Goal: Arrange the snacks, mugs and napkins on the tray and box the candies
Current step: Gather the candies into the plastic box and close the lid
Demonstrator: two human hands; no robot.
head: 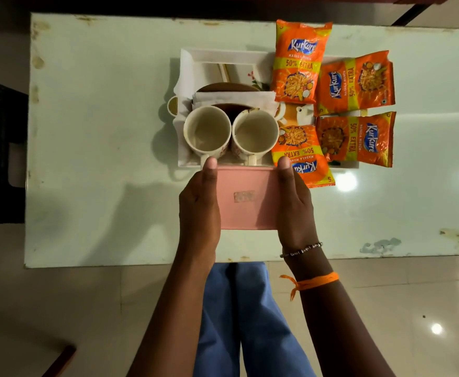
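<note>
Both hands, left hand and right hand, clasp the closed pink candy box just before the tray. Recommend level carriage, clearing the mugs.

A matt pink plastic box is seen on a glossy, pale table with chipped, rust-spotted edges. Shiny foil snack packets are noted beside glazed ceramic mugs, crumpled paper napkins and a smooth white tray.
</note>
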